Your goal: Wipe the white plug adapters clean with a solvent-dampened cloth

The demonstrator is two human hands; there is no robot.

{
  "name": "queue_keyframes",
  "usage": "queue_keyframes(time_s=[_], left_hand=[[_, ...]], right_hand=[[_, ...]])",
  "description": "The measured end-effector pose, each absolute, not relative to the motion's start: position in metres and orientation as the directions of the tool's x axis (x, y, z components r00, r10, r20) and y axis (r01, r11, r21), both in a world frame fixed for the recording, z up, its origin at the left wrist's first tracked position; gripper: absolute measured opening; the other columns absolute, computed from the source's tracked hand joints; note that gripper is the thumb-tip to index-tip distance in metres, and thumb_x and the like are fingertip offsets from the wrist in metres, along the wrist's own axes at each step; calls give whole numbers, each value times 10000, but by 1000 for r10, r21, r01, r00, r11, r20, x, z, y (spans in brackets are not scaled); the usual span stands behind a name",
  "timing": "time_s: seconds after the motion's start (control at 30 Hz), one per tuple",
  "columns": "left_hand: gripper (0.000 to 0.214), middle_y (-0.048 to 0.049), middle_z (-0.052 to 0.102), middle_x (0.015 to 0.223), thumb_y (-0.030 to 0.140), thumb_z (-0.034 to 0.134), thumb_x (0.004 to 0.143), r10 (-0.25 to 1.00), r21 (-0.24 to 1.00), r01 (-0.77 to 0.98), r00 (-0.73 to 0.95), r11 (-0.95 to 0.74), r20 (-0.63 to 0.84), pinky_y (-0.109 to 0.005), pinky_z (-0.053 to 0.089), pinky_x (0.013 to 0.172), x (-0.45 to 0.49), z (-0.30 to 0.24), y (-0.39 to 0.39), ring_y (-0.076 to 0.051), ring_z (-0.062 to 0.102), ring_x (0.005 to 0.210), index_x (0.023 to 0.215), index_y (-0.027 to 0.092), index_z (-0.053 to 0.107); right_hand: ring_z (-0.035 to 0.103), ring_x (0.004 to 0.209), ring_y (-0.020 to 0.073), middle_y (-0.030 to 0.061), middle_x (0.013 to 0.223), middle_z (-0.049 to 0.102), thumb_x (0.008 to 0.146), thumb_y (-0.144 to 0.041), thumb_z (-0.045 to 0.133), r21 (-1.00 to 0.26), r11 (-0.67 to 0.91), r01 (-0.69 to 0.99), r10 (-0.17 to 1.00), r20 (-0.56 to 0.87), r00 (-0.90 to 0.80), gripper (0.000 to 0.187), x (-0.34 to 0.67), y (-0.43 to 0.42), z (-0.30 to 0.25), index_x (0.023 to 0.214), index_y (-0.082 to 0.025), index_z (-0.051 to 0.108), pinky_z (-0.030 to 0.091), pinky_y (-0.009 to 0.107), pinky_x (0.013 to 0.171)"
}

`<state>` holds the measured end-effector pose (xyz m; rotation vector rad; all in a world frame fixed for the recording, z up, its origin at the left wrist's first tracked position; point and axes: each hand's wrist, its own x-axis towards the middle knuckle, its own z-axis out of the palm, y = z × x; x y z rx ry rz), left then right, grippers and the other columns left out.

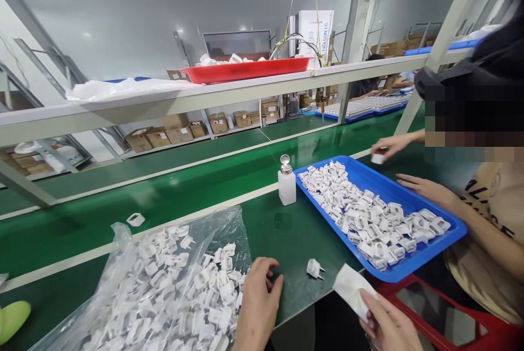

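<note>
At the bag's edge (180,285), white plugs (221,291) are being touched by the loosely curled left hand (257,302); a white cloth (352,288) is being pinched by the right hand (387,323).

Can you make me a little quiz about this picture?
1. True or false: the blue tray holds white plugs.
2. What does the right hand hold? A) a white cloth B) a bottle C) a red tray
3. Fill in: the left hand rests at the edge of a clear ___ of plugs.

Key
1. True.
2. A: the cloth is pinched in its fingers.
3. Bag. The bottle stands apart on the green table, and one plug lies between the hands.
</note>
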<state>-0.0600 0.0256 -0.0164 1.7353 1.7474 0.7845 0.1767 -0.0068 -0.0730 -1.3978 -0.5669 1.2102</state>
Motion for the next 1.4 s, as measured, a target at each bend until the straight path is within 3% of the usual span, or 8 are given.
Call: queue_keyframes(time_s=[0.1, 0.2, 0.43, 0.63, 0.83, 1.1, 1.27, 1.4], left_hand=[[432, -128, 657, 1183, 237, 600, 888, 1000, 784, 620, 4, 10, -16, -397, 557, 820, -47, -22, 27, -231, 633, 836, 1316, 187, 627], [695, -121, 623, 1424, 129, 589, 852, 976, 846, 519, 215, -125, 12, -409, 514, 1032, -28, -29, 39, -265, 623, 1155, 1532, 230, 488], [655, -115, 676, 1416, 62, 569, 807, 950, 826, 520, 306, -217, 57, -485, 376, 1198, -9, -43, 66, -309, 570, 1295, 1454, 166, 593], [627, -124, 708, 1284, 105, 589, 801, 987, 816, 565, 159, -118, 32, -400, 582, 852, -21, -48, 51, -267, 682, 979, 1419, 204, 609], [580, -98, 586, 1530, 132, 522, 927, 971, 813, 541, 209, -217, 120, -510, 375, 1209, -2, -50, 70, -314, 459, 1447, 1500, 217, 534], [460, -164, 755, 1097, -4, 468, 834, 971, 796, 561, 191, -227, 143, -458, 535, 941, 5, -59, 75, -293, 686, 1022, 1195, 132, 717], [403, -87, 755, 921, -8, 472, 793, 970, 797, 557, 195, -234, 148, -381, 525, 829, 7, -52, 73, -261, 667, 889, 1001, 197, 749], [405, -153, 749, 978, 1, 445, 795, 967, 793, 557, 186, -248, 172, -442, 540, 883, 12, -57, 76, -299, 660, 946, 1035, 138, 742]], right_hand=[[523, 594, 166, -13, 618, 579, 759, -667, 770, -963, -221, -152, 914, -259, 312, 512, 162, 2, -67, 822, -162, 718, 448, 268, 558], [538, 615, 192, -5, 603, 589, 830, -696, 662, -983, -184, -1, 931, -175, 320, 517, 146, 21, -64, 832, -181, 700, 412, 288, 587], [600, 560, 221, 43, 743, 699, 867, -699, 550, -988, -117, 100, 971, -93, 221, 596, 146, 57, -76, 1103, -174, 702, 473, 321, 529], [694, 714, 291, 102, 820, 737, 956, -675, 446, -974, -109, 199, 939, -35, 343, 588, 171, 47, -88, 1029, -154, 709, 563, 386, 671], [655, 1121, 345, 127, 1267, 683, 1014, -553, 440, -872, 25, 489, 905, 228, 360, 474, 163, 31, -96, 1221, -241, 731, 515, 463, 918], [638, 1220, 199, 13, 1398, 680, 1042, -271, 496, -679, 464, 569, 865, 484, -129, 404, 165, 38, -105, 1412, -319, 651, 546, 301, 1031], [641, 1207, 242, 55, 1409, 675, 1059, -252, 484, -657, 475, 585, 869, 455, -195, 384, 168, 49, -95, 1398, -290, 659, 555, 404, 1031], [682, 1100, 280, 111, 1363, 700, 1063, -241, 439, -650, 452, 611, 880, 435, -188, 409, 167, 60, -88, 1412, -279, 649, 580, 479, 949]])
